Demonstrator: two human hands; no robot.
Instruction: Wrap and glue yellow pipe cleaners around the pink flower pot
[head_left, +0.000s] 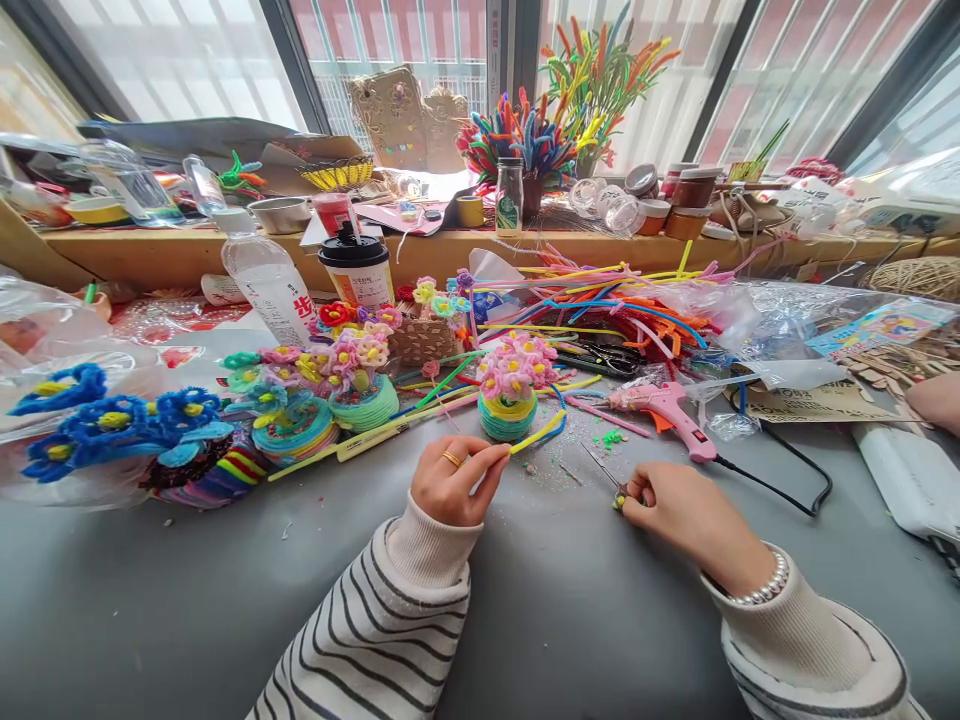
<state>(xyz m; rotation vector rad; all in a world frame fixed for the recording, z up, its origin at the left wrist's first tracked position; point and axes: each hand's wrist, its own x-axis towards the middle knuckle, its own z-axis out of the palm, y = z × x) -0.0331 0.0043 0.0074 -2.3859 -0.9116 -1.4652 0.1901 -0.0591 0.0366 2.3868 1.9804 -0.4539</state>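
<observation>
My left hand (454,480), with a ring on one finger, pinches the end of a yellow pipe cleaner (538,434). Blue pipe cleaner (558,428) shows right beside the yellow one; I cannot tell whether it is in the same pinch. Just beyond stands a small pot wrapped in turquoise and yellow (507,418), topped with pink fuzzy flowers (517,366). On the right, my right hand (694,515) is closed on small scissors (604,470) low over the grey table (555,620). Their thin blades point away to the left, and the fingers partly hide the handles.
A pink glue gun (679,415) with a black cord lies beyond my right hand. Finished flower pots (364,402) and blue flowers (112,425) stand left. Loose pipe cleaners (600,300), a drink cup (358,270) and a bottle (266,275) are behind. Another person's hand (937,402) shows far right.
</observation>
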